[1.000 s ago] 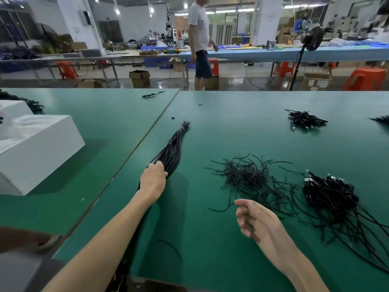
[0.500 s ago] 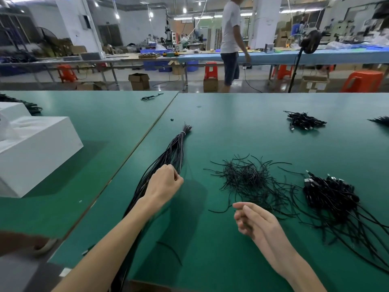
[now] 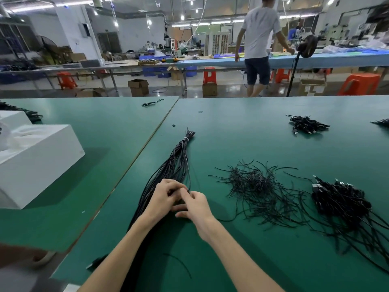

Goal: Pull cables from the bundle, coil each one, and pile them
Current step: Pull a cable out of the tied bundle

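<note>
A long bundle of black cables (image 3: 176, 163), tied near its far end, lies on the green table (image 3: 242, 140) and runs back toward me over the near edge. My left hand (image 3: 166, 197) rests on the bundle's near part with fingers curled around some of its cables. My right hand (image 3: 194, 204) has come up against the left one and pinches a cable at the bundle's right side. A heap of short loose black cables (image 3: 254, 186) lies to the right. Farther right sits a pile of black cables with plugs (image 3: 341, 203).
A white box (image 3: 37, 161) stands on the left table. A small cable pile (image 3: 305, 125) lies at the far right, and a single cable (image 3: 151, 103) at the far left table edge. One stray cable (image 3: 179, 263) lies near me. A person stands beyond the table.
My left hand slid down the bundle toward me. My right hand moved left from open table space and met the left hand at the bundle. The person behind walked right.
</note>
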`<state>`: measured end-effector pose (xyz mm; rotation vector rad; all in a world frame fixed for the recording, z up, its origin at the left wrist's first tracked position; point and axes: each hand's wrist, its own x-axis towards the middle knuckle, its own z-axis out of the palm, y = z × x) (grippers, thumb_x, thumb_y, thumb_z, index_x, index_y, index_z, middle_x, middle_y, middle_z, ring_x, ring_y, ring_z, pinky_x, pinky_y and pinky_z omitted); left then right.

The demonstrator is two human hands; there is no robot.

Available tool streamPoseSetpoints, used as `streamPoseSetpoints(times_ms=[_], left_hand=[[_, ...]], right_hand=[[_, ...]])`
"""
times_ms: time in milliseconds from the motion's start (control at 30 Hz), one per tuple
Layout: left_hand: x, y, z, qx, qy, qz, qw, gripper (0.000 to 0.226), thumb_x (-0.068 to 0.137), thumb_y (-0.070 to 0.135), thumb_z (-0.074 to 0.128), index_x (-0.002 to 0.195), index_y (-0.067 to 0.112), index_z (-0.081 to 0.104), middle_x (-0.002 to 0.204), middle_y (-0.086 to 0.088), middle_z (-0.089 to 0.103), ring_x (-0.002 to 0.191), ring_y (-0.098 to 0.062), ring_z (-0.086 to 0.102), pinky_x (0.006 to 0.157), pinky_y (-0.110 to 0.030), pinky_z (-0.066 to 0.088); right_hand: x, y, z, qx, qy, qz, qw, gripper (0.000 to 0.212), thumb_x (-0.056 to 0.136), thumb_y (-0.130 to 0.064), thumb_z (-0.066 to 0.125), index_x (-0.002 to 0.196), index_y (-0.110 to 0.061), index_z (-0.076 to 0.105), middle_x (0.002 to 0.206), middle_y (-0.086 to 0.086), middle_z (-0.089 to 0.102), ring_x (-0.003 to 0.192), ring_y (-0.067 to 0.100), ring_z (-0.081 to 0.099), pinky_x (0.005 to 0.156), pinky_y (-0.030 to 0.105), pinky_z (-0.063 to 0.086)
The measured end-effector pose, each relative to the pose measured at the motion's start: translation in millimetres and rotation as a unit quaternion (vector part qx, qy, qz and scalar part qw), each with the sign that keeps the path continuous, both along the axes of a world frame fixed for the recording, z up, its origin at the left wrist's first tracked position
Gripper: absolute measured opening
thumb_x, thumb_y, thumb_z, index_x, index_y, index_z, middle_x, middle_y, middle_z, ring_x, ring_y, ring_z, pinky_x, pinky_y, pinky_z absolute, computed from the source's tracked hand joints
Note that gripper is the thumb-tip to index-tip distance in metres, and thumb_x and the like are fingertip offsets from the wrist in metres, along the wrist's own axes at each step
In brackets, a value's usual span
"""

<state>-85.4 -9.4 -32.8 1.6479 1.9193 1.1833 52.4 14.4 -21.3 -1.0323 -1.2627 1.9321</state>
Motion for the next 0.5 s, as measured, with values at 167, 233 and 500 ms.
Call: streamPoseSetpoints(times_ms=[167,233,500], left_hand=[[-3.3,1.7,-10.4,0.042,-0.007,0.048,0.998,0.022,0.097,0.0,0.065,0.105,0.016,0.077,0.106,0.006,0.073,0.1,-0.004,0.066,0.093,-0.022,0.051],[-2.9,3.2,-15.1,0.018,0.02,0.058,0.998,0.031,0.099,0.0,0.06,0.121,0.016,0.074,0.122,0.008,0.072,0.115,0.0,0.063,0.103,-0.018,0.045],[-8.0,8.5,-21.4,-0.018,0.09,0.038,0.995,0.037,0.099,-0.005,0.055,0.129,0.012,0.071,0.14,0.004,0.063,0.138,-0.005,0.05,0.11,-0.002,0.023]], right_hand=[[-6.2,1.7,-9.3,0.043,-0.063,-0.046,0.996,0.021,0.103,-0.017,0.054,0.096,-0.002,0.067,0.065,0.001,0.064,0.049,0.011,0.053,0.046,0.023,0.043],[-1.4,-3.3,-7.2,0.053,-0.063,-0.036,0.996,0.022,0.103,-0.017,0.052,0.094,-0.006,0.07,0.06,-0.003,0.062,0.046,0.009,0.048,0.042,0.021,0.038],[59.6,-28.7,24.1,0.095,0.022,0.023,0.995,0.022,0.1,-0.015,0.056,0.092,-0.004,0.073,0.058,0.001,0.048,0.042,0.011,0.03,0.04,0.022,0.023]])
